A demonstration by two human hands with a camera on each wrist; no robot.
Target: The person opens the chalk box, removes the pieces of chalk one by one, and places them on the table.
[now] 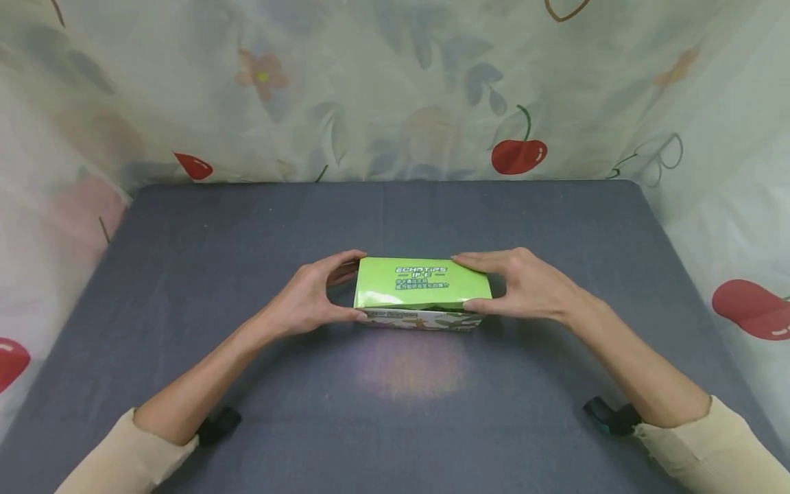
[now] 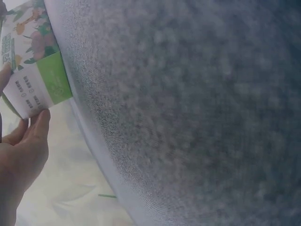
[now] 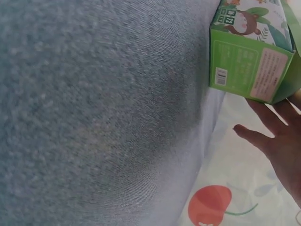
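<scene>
A light-green carton [image 1: 420, 283] with white lettering on top and a printed picture on its front side lies flat in the middle of the grey table [image 1: 395, 412]. My left hand [image 1: 358, 285] grips its left end, thumb at the front lower corner and fingers over the back edge. At the other end my right hand [image 1: 464, 283] holds it the same way. The left wrist view shows the carton [image 2: 35, 61] with my left hand [image 2: 23, 146] touching its white end face. In the right wrist view the carton [image 3: 249, 61] rests against my right hand [image 3: 273, 136].
Grey cloth covers the table, with bare surface on all sides of the carton. A pale curtain [image 1: 395, 89] printed with flowers and cherries hangs close behind and along both sides. Black wrist straps [image 1: 219, 422] [image 1: 607, 415] sit near my sleeves.
</scene>
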